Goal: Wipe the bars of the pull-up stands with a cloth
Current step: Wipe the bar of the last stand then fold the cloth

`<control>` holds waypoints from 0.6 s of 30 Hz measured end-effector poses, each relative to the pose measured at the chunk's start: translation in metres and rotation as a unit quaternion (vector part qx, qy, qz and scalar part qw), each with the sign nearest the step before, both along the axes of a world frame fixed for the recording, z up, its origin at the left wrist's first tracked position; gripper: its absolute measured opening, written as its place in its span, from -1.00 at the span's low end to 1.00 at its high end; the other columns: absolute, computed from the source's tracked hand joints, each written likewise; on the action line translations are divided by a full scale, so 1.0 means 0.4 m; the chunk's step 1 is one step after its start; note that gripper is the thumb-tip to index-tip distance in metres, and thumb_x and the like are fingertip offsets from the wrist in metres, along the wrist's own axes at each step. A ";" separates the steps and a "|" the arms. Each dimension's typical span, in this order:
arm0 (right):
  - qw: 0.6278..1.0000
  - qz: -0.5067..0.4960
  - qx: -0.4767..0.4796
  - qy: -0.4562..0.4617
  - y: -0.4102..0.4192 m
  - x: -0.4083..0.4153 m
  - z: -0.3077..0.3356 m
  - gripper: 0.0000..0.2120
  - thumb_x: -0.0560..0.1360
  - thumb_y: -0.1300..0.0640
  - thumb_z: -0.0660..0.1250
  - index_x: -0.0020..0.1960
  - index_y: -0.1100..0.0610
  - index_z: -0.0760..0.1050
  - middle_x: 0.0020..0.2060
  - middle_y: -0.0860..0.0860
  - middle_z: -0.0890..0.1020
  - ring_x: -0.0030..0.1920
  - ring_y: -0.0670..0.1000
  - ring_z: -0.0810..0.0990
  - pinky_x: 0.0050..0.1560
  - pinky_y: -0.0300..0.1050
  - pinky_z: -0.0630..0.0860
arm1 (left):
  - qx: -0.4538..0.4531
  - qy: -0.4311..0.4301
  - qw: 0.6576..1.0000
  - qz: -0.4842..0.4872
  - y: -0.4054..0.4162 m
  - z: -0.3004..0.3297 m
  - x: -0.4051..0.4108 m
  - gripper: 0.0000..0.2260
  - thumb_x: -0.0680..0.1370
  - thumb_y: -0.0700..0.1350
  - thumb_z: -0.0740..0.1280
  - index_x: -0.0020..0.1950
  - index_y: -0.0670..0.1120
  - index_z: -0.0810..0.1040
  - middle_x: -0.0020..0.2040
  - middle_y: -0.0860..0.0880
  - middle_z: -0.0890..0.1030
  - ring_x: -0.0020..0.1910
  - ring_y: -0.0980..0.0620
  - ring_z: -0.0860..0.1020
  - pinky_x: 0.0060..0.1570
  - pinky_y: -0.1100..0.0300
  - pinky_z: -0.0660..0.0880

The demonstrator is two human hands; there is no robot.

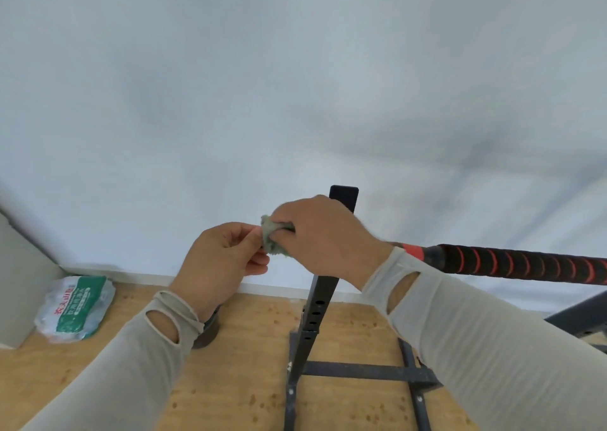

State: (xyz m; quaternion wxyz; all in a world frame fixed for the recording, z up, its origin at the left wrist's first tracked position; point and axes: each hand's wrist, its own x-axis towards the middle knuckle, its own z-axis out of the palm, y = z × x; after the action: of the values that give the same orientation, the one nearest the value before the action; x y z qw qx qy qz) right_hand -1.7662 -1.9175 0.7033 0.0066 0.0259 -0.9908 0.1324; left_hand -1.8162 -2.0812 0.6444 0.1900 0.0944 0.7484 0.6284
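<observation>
We see one grey-green cloth (pixel 274 235), bunched in front of the black upright post (pixel 341 200). Our right hand (pixel 328 237) clenches around it while our left hand (pixel 223 260) pinches its free edge, likely to refold it for a fresh face. One taped bar (pixel 512 261) runs right of the post. One plastic-wrapped pack (pixel 77 307) lies on the floor, far left of the post.
</observation>
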 end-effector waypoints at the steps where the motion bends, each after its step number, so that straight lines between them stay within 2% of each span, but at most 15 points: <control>1: 1.000 0.007 -0.005 -0.003 -0.008 -0.004 0.005 -0.64 0.66 0.02 0.22 -0.30 -0.08 0.29 -0.38 -0.13 0.44 -0.34 -0.12 0.39 -0.27 -0.12 0.29 | 0.007 -0.007 1.000 -0.002 -0.003 -0.003 -0.001 -0.80 0.64 -0.05 0.32 -0.02 -0.12 0.70 -0.19 -0.15 0.72 -0.15 -0.13 0.71 -0.05 0.07 0.66; 3: 1.000 0.019 0.000 -0.018 -0.001 0.002 0.022 -0.69 0.65 0.06 0.24 -0.27 -0.04 0.36 -0.38 -0.12 0.49 -0.33 -0.14 0.42 -0.25 -0.19 0.29 | 0.013 -0.003 1.000 -0.008 -0.004 -0.008 -0.002 -0.80 0.64 -0.06 0.31 0.01 -0.12 0.70 -0.16 -0.14 0.72 -0.14 -0.11 0.71 -0.05 0.08 0.66; 4: 0.999 0.025 0.003 -0.031 0.014 0.012 0.035 -0.68 0.64 0.09 0.26 -0.29 -0.03 0.37 -0.38 -0.15 0.53 -0.33 -0.18 0.46 -0.27 -0.29 0.29 | 0.016 0.002 1.000 -0.008 -0.003 -0.011 -0.002 -0.81 0.64 -0.07 0.32 0.03 -0.13 0.69 -0.16 -0.13 0.72 -0.14 -0.10 0.71 -0.06 0.09 0.66; 6: 0.997 0.020 0.034 -0.071 0.057 0.042 0.064 -0.65 0.62 0.15 0.28 -0.32 -0.02 0.34 -0.39 -0.20 0.52 -0.34 -0.23 0.47 -0.28 -0.36 0.34 | 0.025 0.001 1.000 0.000 -0.001 -0.016 -0.004 -0.82 0.63 -0.08 0.33 0.04 -0.14 0.68 -0.16 -0.12 0.72 -0.16 -0.08 0.70 -0.09 0.10 0.67; 8: 0.987 -0.006 0.117 -0.107 0.097 0.064 0.085 -0.68 0.64 0.11 0.27 -0.28 0.02 0.33 -0.39 -0.11 0.45 -0.32 -0.12 0.45 -0.36 -0.28 0.30 | 0.028 -0.002 1.000 0.002 -0.002 -0.021 -0.009 -0.82 0.63 -0.07 0.34 0.03 -0.14 0.67 -0.16 -0.12 0.73 -0.17 -0.07 0.71 -0.09 0.10 0.67; 10: 0.981 -0.032 0.146 -0.123 0.111 0.066 0.089 -0.69 0.65 0.11 0.25 -0.27 0.06 0.33 -0.37 -0.07 0.43 -0.34 -0.07 0.41 -0.38 -0.27 0.24 | 0.032 -0.005 0.999 0.000 0.000 -0.022 -0.012 -0.81 0.62 -0.06 0.34 0.02 -0.16 0.67 -0.16 -0.13 0.72 -0.18 -0.06 0.71 -0.10 0.09 0.67; 13: 0.990 -0.048 0.074 -0.107 0.059 0.034 0.070 -0.78 0.62 0.16 0.22 -0.16 0.20 0.50 -0.30 0.04 0.56 -0.30 -0.02 0.52 -0.34 -0.29 0.37 | 0.041 -0.009 0.999 0.002 0.008 -0.019 -0.013 -0.78 0.63 -0.05 0.34 -0.02 -0.18 0.68 -0.18 -0.16 0.72 -0.21 -0.07 0.70 -0.13 0.11 0.67; 15: 0.996 -0.051 0.021 -0.074 -0.003 0.005 0.042 -0.77 0.66 0.08 0.20 -0.09 0.15 0.53 -0.26 0.01 0.58 -0.21 0.01 0.55 -0.26 -0.15 0.40 | 0.030 0.000 1.000 0.006 0.010 -0.022 -0.012 -0.76 0.64 -0.05 0.32 -0.05 -0.17 0.68 -0.22 -0.15 0.71 -0.24 -0.07 0.70 -0.17 0.13 0.67; 18: 0.998 -0.036 0.025 -0.048 -0.051 -0.006 0.015 -0.85 0.69 0.09 0.18 -0.02 0.06 0.47 -0.20 -0.05 0.57 -0.14 0.03 0.55 -0.19 -0.10 0.39 | 0.022 0.010 1.000 0.017 0.012 -0.025 -0.012 -0.73 0.65 -0.05 0.29 -0.10 -0.17 0.68 -0.27 -0.14 0.70 -0.27 -0.08 0.69 -0.21 0.17 0.65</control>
State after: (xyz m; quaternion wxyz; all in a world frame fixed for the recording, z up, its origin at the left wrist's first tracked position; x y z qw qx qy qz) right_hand -1.7687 -1.9378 0.7092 -0.0370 -0.0163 -0.9933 0.1083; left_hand -1.8211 -2.0762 0.6345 0.1694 0.0925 0.7377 0.6470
